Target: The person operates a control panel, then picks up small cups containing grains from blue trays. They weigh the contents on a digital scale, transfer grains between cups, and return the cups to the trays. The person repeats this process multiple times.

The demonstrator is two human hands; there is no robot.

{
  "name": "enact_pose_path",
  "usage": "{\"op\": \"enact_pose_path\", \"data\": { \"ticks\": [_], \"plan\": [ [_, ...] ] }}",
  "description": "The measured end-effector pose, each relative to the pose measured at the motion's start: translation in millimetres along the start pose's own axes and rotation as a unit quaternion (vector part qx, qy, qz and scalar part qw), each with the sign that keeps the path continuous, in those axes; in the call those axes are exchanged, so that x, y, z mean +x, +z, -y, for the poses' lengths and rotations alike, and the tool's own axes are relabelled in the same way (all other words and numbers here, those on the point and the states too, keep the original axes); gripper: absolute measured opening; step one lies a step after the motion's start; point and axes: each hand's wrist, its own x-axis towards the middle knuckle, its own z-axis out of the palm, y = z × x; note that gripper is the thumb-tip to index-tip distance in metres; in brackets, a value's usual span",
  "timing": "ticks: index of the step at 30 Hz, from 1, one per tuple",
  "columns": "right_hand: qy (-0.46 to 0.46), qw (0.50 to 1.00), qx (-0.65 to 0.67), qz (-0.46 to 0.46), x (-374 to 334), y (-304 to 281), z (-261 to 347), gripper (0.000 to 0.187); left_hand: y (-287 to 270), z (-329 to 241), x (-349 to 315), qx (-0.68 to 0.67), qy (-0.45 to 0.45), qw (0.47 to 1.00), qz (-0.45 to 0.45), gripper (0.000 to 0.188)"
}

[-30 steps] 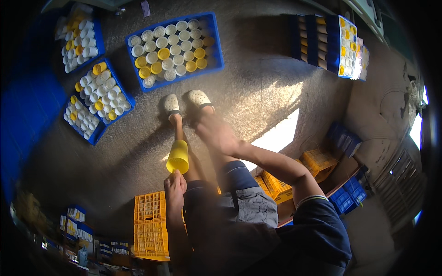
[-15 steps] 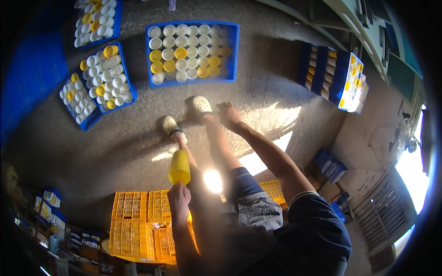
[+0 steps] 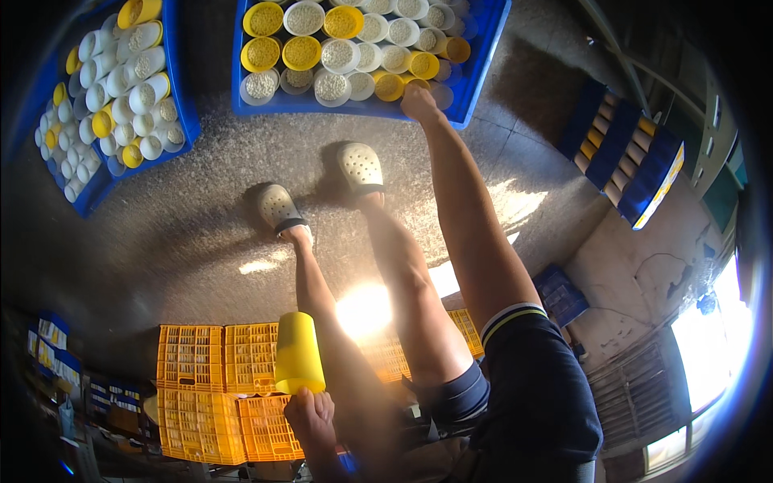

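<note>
My left hand is closed on a yellow cup, held by its rim end low in front of me. My right arm stretches far forward, and my right hand touches a yellow cup at the near right of a large blue tray. Its fingers are partly hidden, so whether they grip that cup cannot be told. Rows of white and yellow cups fill this tray; many show pale, grainy contents, such as the white cup in the near row.
Another blue tray of white and yellow cups lies at the far left. Blue trays of cups are stacked at right. Orange plastic crates stand near my left side. My feet in pale clogs are on the concrete floor.
My right hand has reached forward from above the floor to the big blue tray, which now appears closer. My left hand still holds the yellow cup, slightly lower in view.
</note>
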Motion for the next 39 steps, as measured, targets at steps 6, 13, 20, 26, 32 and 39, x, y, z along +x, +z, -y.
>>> {"op": "enact_pose_path", "data": {
  "ticks": [6,13,20,26,32,39],
  "plan": [
    [-0.025,0.998,0.035,-0.034,-5,-7,-1,0.022,-3,10,8,-0.049,-0.033,0.998,0.020,0.048],
    [0.074,0.993,0.066,-0.057,-15,-11,4,0.033,-11,4,13,-0.038,-0.015,0.999,0.013,0.048],
    [-0.002,0.999,0.042,-0.017,-9,-19,-14,0.030,-8,2,17,-0.016,-0.027,0.999,0.021,0.047],
    [0.019,0.994,-0.014,-0.107,-59,-29,5,0.029,-5,-12,7,-0.022,0.002,0.998,0.054,0.043],
    [-0.036,0.983,-0.036,-0.177,-69,-18,-1,0.021,-9,-18,5,-0.016,0.026,0.998,0.049,0.042],
    [0.010,0.995,0.041,-0.087,-27,0,5,0.025,3,-15,12,0.018,-0.004,1.000,0.020,0.046]
  ]
}}
